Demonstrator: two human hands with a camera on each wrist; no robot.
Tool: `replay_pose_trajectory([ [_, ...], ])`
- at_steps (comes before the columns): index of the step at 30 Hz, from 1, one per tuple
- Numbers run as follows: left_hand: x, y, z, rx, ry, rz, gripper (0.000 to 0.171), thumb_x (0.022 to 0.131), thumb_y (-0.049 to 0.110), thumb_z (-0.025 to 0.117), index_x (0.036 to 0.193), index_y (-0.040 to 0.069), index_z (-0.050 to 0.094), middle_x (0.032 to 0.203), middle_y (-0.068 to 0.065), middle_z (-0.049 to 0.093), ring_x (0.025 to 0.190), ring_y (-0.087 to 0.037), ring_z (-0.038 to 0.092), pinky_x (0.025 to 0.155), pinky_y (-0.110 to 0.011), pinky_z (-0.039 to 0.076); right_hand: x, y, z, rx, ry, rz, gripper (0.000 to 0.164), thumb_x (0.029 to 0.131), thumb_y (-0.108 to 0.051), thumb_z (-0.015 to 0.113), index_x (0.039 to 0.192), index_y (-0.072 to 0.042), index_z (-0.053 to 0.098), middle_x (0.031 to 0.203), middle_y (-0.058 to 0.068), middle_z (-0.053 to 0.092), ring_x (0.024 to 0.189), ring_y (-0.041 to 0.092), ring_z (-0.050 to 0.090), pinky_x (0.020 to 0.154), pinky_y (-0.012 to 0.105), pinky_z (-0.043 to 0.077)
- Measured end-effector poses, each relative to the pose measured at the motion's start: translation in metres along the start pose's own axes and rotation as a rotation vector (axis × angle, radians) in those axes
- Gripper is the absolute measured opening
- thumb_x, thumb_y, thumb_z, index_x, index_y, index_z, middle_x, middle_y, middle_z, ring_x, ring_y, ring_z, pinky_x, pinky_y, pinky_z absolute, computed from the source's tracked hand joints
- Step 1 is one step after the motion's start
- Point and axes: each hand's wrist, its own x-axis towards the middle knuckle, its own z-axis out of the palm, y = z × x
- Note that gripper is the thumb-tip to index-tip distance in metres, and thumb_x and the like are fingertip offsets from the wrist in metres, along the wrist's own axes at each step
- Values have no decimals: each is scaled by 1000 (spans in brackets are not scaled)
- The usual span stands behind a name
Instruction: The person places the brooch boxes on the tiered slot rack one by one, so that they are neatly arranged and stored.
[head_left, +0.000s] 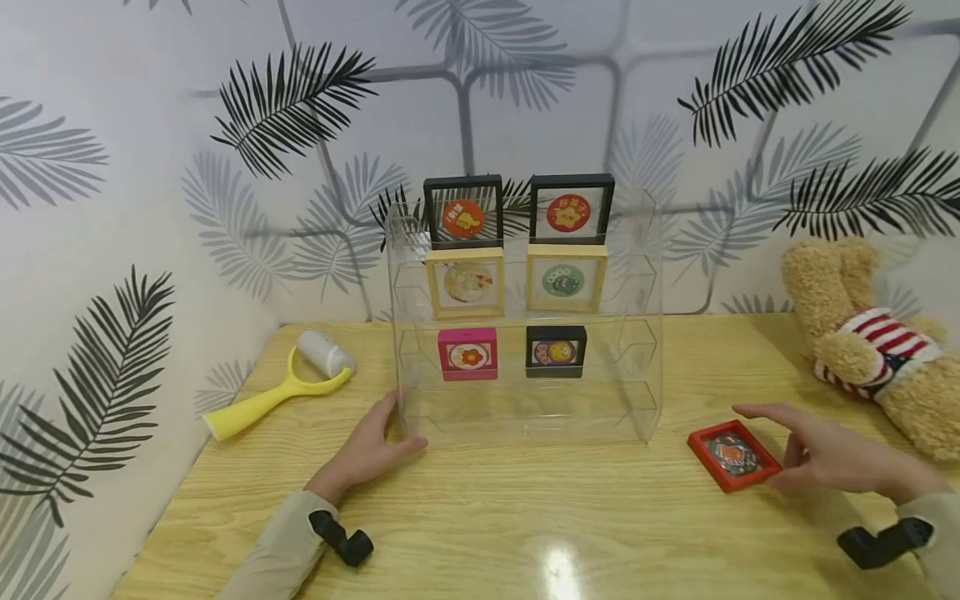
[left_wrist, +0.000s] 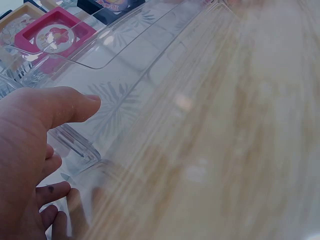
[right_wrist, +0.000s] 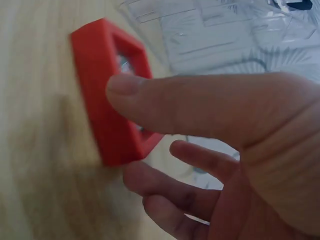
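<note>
A clear acrylic display rack (head_left: 525,425) stands on the table with small picture frames on its tiers. My left hand (head_left: 375,450) is at its lower left corner, thumb stretched across the front and the other fingers along the side; the left wrist view shows this hand (left_wrist: 35,135) close against the clear plastic. To the right lies a red picture frame (head_left: 708,462) holding a round picture. Thumb and index finger of my right hand (head_left: 832,454) are spread about its right side. In the right wrist view the thumb overlaps the red frame (right_wrist: 95,90).
Two black frames (head_left: 534,208) top the rack, above yellow frames (head_left: 528,287), a pink frame (head_left: 442,354) and a small black frame (head_left: 556,373). Left of the rack are a yellow-handled lint roller (head_left: 255,410) and a grey-white roll (head_left: 318,350). A teddy bear (head_left: 847,358) lies far right.
</note>
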Motion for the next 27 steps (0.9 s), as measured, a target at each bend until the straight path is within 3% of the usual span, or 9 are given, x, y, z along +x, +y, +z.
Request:
replay_pose_trajectory([
  [3, 0, -1, 0, 6, 6, -8, 87, 87, 33, 71, 150, -3, 23, 153, -25, 28, 143, -40, 26, 115, -54, 23, -5, 8, 6, 57, 3, -34, 91, 82, -5, 73, 152, -33, 22, 124, -37, 36, 61, 4, 59, 49, 25, 47],
  [8, -1, 1, -2, 2, 3, -17, 88, 87, 33, 71, 150, -4, 22, 154, -25, 27, 143, -40, 24, 115, -54, 23, -5, 14, 13, 57, 39, -112, 101, 76, 5, 74, 154, -28, 20, 129, -33, 35, 54, 1, 49, 45, 24, 43],
  [11, -1, 3, -2, -4, -3, -15, 88, 87, 32, 71, 150, -4, 21, 154, -25, 26, 143, -40, 23, 116, -54, 22, -2, 12, 14, 4, 55, -68, 103, 74, 3, 77, 155, -22, 18, 143, -3, 31, 54, 1, 46, 46, 23, 43],
  [15, -1, 4, -2, -8, -3, -12, 88, 86, 30, 72, 150, -4, 22, 154, -25, 27, 144, -39, 24, 116, -53, 22, 4, 8, 15, -78, 67, -25, 100, 73, -1, 78, 154, -19, 23, 131, 35, 30, 58, -1, 44, 48, 23, 42],
  [18, -1, 4, -1, -7, 1, -9, 87, 86, 30, 72, 150, -3, 22, 154, -24, 27, 143, -39, 24, 116, -53, 22, 8, 8, 16, -116, 96, -52, 90, 71, 0, 79, 149, -17, 36, 110, 20, 56, 57, -2, 45, 47, 22, 42],
  [21, -1, 2, 0, -2, 2, -6, 86, 87, 30, 71, 150, -3, 23, 154, -24, 28, 143, -39, 25, 116, -54, 22, 10, 6, 18, -124, 139, -44, 81, 68, -4, 83, 141, -8, 45, 81, -3, 59, 57, -2, 48, 47, 22, 43],
  [23, 0, 1, 1, -2, 3, -4, 86, 87, 31, 71, 149, -3, 23, 153, -24, 28, 143, -40, 25, 115, -54, 23, 10, 5, 22, -117, 180, -23, 80, 66, -8, 86, 136, -1, 47, 82, -6, 56, 60, -1, 50, 49, 22, 44],
  [25, 0, 0, 1, 1, 4, 0, 86, 87, 31, 71, 149, -3, 23, 153, -24, 29, 143, -40, 26, 115, -54, 23, 10, 5, 27, -97, 222, 0, 80, 66, -9, 87, 133, 6, 46, 95, 1, 54, 69, -3, 54, 54, 21, 47],
  [27, 1, -1, 2, 2, 6, 9, 85, 87, 32, 71, 149, -2, 24, 152, -24, 30, 142, -39, 27, 115, -54, 24, 9, 4, 35, -35, 266, -7, 77, 68, -6, 85, 131, 8, 45, 107, -1, 50, 78, -4, 57, 59, 21, 50],
])
